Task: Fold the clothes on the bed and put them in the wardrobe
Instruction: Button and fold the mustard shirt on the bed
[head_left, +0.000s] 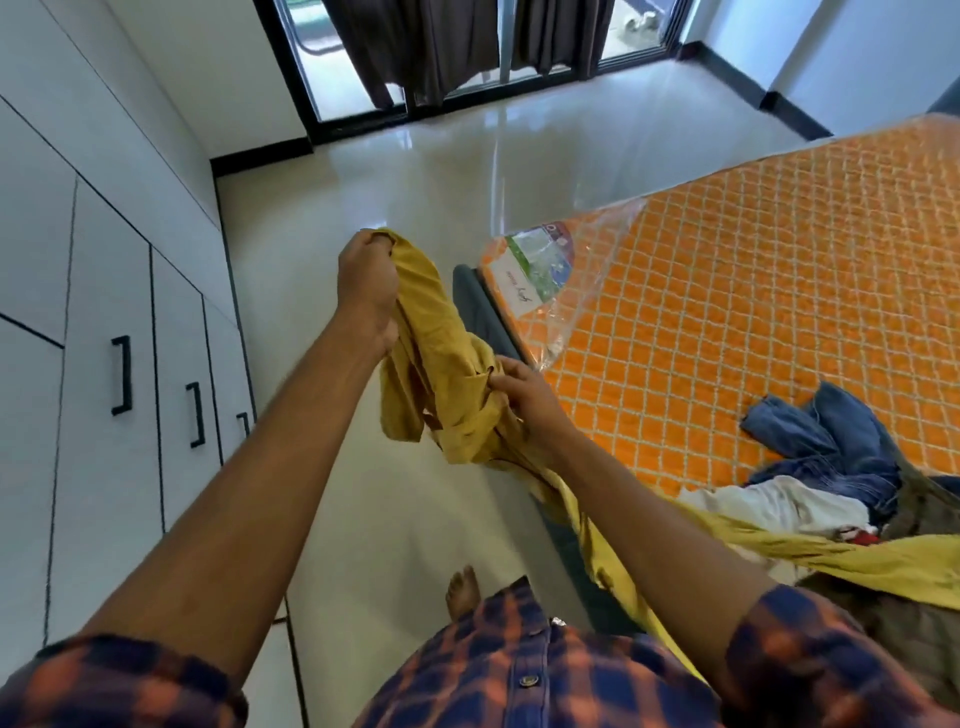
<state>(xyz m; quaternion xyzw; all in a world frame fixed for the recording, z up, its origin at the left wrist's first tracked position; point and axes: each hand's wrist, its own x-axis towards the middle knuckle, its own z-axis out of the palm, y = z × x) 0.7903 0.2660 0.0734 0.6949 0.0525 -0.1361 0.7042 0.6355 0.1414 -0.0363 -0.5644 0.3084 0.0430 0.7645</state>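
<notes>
The left hand (366, 283) grips the raised top of a mustard garment (441, 364); the right hand (522, 392) pinches its middle; the cloth trails back onto the orange bed (753, 270) beside heaped clothes (821, 467); the white wardrobe (104, 312) stands left.

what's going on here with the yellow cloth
A person stands between the wardrobe and the bed, holding a yellow garment up. The left grip clutches its top end and the right grip pinches it lower down; the rest trails onto the bed. Jeans and a white garment lie unfolded there. The wardrobe doors are shut.
</notes>
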